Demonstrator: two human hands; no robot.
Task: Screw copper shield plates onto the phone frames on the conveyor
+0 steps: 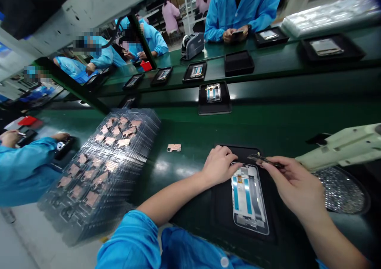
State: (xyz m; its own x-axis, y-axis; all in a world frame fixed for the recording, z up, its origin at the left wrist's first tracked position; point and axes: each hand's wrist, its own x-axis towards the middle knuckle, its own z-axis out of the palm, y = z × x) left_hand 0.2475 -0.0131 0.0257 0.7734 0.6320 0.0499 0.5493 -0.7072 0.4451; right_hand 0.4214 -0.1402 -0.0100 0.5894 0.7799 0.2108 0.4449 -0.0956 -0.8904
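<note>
One phone frame [249, 199] lies in a black tray [220, 209]. Left hand [218, 166], fingers curled together, rests on the frame's top left corner. Right hand [294, 185] pinches a small dark part [263, 159] just above the frame's top edge. Copper plate [174, 147]: left of the frame, apart. Stack of clear trays [101, 166]: farther left.

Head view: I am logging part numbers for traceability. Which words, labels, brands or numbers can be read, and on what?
None can be read. The phone frame by the left hand shows blue strips, no print; the small dark part in the right hand, the copper plates and the grey machine are too blurred.
</note>
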